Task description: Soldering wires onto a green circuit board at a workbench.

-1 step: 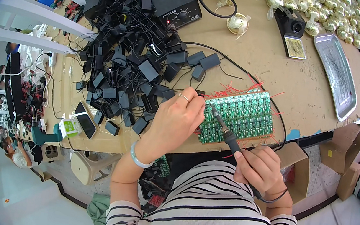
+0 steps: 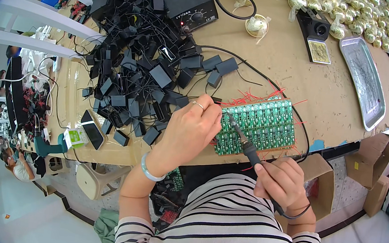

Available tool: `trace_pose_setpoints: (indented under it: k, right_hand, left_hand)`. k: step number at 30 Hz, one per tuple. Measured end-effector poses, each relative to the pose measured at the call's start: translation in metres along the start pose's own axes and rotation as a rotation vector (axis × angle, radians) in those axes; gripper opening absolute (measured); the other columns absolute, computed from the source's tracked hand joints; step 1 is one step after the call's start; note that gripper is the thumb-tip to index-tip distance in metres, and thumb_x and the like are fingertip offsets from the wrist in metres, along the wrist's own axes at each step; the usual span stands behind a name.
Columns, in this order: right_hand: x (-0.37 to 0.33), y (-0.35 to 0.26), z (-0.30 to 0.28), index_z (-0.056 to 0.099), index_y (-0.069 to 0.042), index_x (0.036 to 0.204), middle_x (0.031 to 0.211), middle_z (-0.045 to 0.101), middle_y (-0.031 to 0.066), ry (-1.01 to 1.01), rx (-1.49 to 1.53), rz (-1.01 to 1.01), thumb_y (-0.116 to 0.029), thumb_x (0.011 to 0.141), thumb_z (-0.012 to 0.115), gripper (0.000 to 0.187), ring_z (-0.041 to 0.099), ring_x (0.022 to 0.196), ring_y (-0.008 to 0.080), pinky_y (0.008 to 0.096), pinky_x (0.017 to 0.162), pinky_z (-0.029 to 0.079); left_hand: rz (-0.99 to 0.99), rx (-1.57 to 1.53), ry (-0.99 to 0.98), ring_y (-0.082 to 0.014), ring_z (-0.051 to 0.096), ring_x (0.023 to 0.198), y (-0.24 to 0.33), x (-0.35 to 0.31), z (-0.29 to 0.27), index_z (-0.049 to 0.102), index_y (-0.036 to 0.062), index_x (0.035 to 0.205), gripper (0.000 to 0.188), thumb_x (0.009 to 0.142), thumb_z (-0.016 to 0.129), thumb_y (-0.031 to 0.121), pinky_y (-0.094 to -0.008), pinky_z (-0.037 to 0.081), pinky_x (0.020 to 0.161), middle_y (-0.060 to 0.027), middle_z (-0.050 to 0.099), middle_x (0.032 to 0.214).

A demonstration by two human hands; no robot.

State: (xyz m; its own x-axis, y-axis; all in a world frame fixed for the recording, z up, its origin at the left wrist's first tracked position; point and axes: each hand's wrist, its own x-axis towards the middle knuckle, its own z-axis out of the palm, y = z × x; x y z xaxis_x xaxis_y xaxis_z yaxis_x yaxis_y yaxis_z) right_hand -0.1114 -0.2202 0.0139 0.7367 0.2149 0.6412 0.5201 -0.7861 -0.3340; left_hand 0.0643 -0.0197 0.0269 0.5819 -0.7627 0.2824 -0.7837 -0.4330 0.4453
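Green circuit boards (image 2: 259, 125) sit on the counter (image 2: 283, 57), red wires (image 2: 252, 96) sticking out. I've got the right hand (image 2: 280, 182) curled tight around the soldering iron (image 2: 251, 153), tip at their left end. Left hand (image 2: 191, 130) is bunched beside it; can't tell if it's holding anything. Heaped black boxes (image 2: 161, 76) crowd that side, cable (image 2: 222, 50) looping behind, metal tray (image 2: 375, 118) off right.

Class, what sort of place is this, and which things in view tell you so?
Probably an electronics assembly workshop: the right hand holds a soldering iron at a panel of green circuit boards, and many small black boxes with wires lie heaped on the worktable.
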Motion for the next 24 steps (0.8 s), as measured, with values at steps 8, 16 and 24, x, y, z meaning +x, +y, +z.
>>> trace_pose_setpoints:
  k: [8, 16, 24]
  right_hand:
    - [-0.012, -0.005, -0.024, 0.07, 0.001, 0.109, 0.09, 0.07, 0.0102, 0.167, 0.11, 0.234, -0.007, 0.088, 0.07, 0.023, 0.068, 0.071, 0.0264, 0.0385, 0.065, 0.057]
    - [-0.013, -0.009, -0.024, 0.07, 0.001, 0.109, 0.089, 0.07, 0.0098, 0.187, 0.133, 0.244, -0.002, 0.083, 0.065, 0.026, 0.066, 0.069, 0.0254, 0.0368, 0.064, 0.056]
    - [-0.016, -0.013, -0.031, 0.069, 0.001, 0.108, 0.088, 0.07, 0.0105, 0.195, 0.149, 0.28, -0.002, 0.083, 0.065, 0.025, 0.066, 0.069, 0.0258, 0.037, 0.064, 0.055]
  left_hand:
    - [-0.016, 0.018, 0.024, -0.0249, 0.063, 0.066, 0.003, -0.001, 0.001, 0.065, 0.0039, 0.089, 0.012, 0.081, 0.074, 0.001, -0.0355, 0.052, 0.061, -0.0068, 0.059, 0.087]
    - [-0.023, 0.037, -0.005, -0.0259, 0.064, 0.073, 0.003, 0.001, -0.004, 0.067, 0.0046, 0.091, 0.012, 0.082, 0.075, 0.003, -0.0362, 0.053, 0.064, -0.0071, 0.06, 0.089]
    - [0.16, 0.03, -0.001, -0.0309, 0.061, 0.098, 0.0, -0.027, -0.015, 0.075, 0.0063, 0.105, 0.041, 0.066, 0.075, -0.006, -0.04, 0.054, 0.081, -0.006, 0.066, 0.109]
